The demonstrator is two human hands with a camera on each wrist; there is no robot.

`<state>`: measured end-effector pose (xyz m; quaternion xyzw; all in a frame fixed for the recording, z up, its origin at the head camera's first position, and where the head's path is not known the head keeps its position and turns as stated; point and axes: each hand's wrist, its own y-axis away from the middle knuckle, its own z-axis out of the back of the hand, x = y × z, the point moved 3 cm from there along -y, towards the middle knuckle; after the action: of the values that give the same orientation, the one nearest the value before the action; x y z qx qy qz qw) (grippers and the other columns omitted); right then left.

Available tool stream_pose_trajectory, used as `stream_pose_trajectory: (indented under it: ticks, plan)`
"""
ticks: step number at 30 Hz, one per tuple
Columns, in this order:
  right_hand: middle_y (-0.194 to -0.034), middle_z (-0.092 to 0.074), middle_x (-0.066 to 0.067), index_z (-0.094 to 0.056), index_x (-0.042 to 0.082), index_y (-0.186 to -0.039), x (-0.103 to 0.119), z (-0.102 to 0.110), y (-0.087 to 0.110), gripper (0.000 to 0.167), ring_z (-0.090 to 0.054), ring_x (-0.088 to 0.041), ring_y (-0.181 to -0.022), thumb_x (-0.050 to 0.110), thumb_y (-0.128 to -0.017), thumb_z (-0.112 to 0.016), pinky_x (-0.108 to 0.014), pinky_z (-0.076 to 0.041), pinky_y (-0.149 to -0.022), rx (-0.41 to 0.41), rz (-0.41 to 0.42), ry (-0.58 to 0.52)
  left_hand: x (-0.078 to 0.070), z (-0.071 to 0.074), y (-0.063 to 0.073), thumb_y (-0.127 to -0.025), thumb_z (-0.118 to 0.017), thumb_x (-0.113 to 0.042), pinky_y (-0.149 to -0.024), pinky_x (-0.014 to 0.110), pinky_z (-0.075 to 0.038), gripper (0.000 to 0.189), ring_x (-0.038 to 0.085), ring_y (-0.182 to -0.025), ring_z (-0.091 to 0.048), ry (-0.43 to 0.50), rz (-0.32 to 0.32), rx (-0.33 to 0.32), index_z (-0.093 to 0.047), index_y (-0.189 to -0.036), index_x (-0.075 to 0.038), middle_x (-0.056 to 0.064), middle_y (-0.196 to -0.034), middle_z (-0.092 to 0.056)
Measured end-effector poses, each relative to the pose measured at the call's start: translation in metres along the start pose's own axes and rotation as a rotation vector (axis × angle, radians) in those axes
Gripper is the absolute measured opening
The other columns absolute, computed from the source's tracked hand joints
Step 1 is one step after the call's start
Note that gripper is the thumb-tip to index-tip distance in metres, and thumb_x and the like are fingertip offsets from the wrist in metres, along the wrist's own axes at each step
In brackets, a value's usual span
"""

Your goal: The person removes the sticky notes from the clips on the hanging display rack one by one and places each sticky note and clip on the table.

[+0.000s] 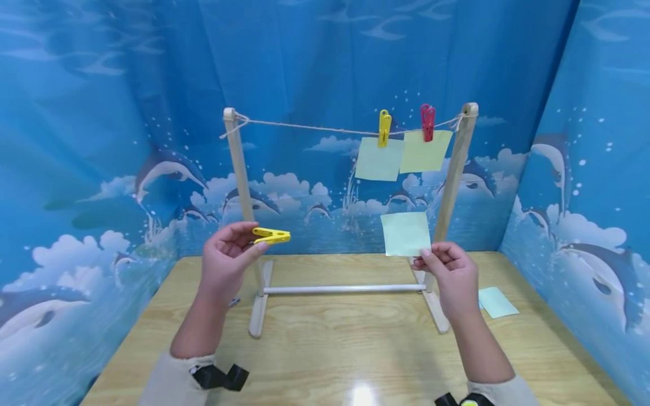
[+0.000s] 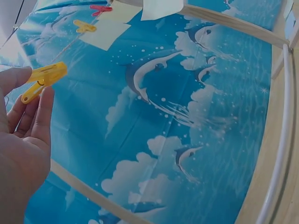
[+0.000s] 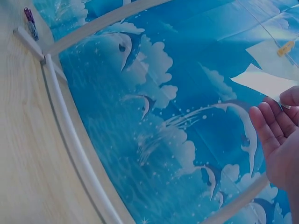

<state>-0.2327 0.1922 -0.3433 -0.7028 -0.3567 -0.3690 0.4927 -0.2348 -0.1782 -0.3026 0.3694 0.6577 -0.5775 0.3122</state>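
Pinching a yellow clip by its handle end between the thumb and fingers of the left hand, pointing its nose rightward and covering part of the left post behind. Pinching a pale green note at its lower right corner between the thumb and fingers of the right hand, holding it upright just beside the right post and blocking the lower stretch of that post. Facing a string tied between the posts, above both hands. Seeing a second yellow clip gripping a hanging green note there, and a red clip gripping a yellow note right beside, crowding the string's right end. Seeing a white bar joining the posts low over the worktop. Seeing small clips lying beyond the left post's foot from the right wrist, and loose notes lying right of the right forearm. Facing a blue curtain printed with dolphins and clouds.
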Motion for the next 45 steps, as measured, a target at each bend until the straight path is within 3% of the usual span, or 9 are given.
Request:
stream_pose_trajectory:
  ticks: [7, 15, 20, 27, 33, 37, 41, 45]
  plan:
    - [-0.078, -0.069, -0.007, -0.064, -0.003, -0.091, -0.005, 0.015, 0.004, 0.003, -0.069, -0.015, -0.07, -0.005, -0.092, -0.063, -0.029, -0.06, -0.068, -0.014, -0.026, 0.012, 0.011, 0.017, 0.011, -0.088, -0.07, 0.002, -0.087, 0.029, -0.055, 0.035, 0.021, -0.101, -0.065, -0.001, 0.091, -0.016, -0.058, -0.121, 0.009, 0.011, -0.111, -0.066]
    - [-0.077, -0.067, -0.007, -0.063, -0.005, -0.092, -0.01, 0.029, 0.008, 0.001, -0.068, -0.015, -0.069, -0.004, -0.091, -0.064, -0.028, -0.059, -0.068, -0.041, -0.05, 0.029, 0.019, 0.033, 0.021, -0.088, -0.068, 0.005, -0.084, 0.027, -0.056, 0.026, 0.018, -0.097, -0.066, 0.004, 0.099, -0.052, -0.065, -0.113, 0.0, 0.007, -0.105, -0.069]
    - [-0.076, -0.067, -0.006, -0.061, -0.01, -0.092, -0.012, 0.039, 0.01, 0.013, -0.067, -0.016, -0.068, 0.001, -0.091, -0.067, -0.026, -0.059, -0.067, -0.081, -0.075, 0.068, 0.026, 0.043, 0.028, -0.088, -0.07, 0.001, -0.084, 0.026, -0.055, 0.026, 0.016, -0.098, -0.066, -0.053, 0.153, -0.068, -0.065, -0.113, 0.001, 0.002, -0.104, -0.07]
    - [-0.079, -0.069, -0.004, -0.064, -0.006, -0.096, -0.015, 0.053, 0.013, 0.013, -0.068, -0.014, -0.069, 0.005, -0.09, -0.069, -0.024, -0.059, -0.068, -0.119, -0.109, 0.118, 0.036, 0.06, 0.041, -0.088, -0.072, -0.004, -0.084, 0.024, -0.055, 0.037, 0.012, -0.101, -0.066, -0.162, 0.213, -0.105, -0.06, -0.121, 0.004, -0.001, -0.108, -0.069]
    - [-0.078, -0.069, -0.005, -0.065, -0.005, -0.094, -0.02, 0.068, 0.019, 0.008, -0.069, -0.015, -0.066, 0.0, -0.089, -0.068, -0.027, -0.059, -0.066, -0.173, -0.108, 0.065, 0.041, 0.072, 0.051, -0.087, -0.071, 0.0, -0.083, 0.025, -0.055, 0.035, 0.012, -0.099, -0.067, -0.137, 0.201, -0.121, -0.062, -0.12, 0.004, 0.0, -0.106, -0.071]
    - [-0.077, -0.069, -0.006, -0.064, -0.006, -0.092, -0.022, 0.077, 0.023, 0.004, -0.068, -0.015, -0.064, -0.004, -0.089, -0.067, -0.027, -0.059, -0.065, -0.192, -0.097, 0.019, 0.044, 0.081, 0.058, -0.087, -0.072, -0.001, -0.079, 0.023, -0.056, 0.033, 0.011, -0.097, -0.067, -0.134, 0.235, -0.143, -0.065, -0.119, 0.0, -0.001, -0.104, -0.071]
    - [-0.076, -0.069, -0.007, -0.064, -0.009, -0.091, -0.024, 0.084, 0.026, 0.004, -0.068, -0.016, -0.063, -0.006, -0.089, -0.066, -0.027, -0.059, -0.063, -0.191, -0.084, 0.005, 0.048, 0.09, 0.064, -0.086, -0.071, 0.004, -0.077, 0.023, -0.057, 0.034, 0.01, -0.097, -0.068, -0.069, 0.262, -0.177, -0.066, -0.119, -0.004, -0.003, -0.104, -0.072]
    - [-0.076, -0.07, -0.007, -0.065, -0.006, -0.091, -0.027, 0.092, 0.028, 0.003, -0.068, -0.015, -0.064, -0.006, -0.089, -0.066, -0.026, -0.059, -0.064, -0.192, -0.089, 0.008, 0.052, 0.097, 0.069, -0.085, -0.067, 0.012, -0.077, 0.024, -0.056, 0.036, 0.01, -0.095, -0.068, 0.013, 0.237, -0.193, -0.069, -0.117, -0.005, -0.002, -0.102, -0.073]
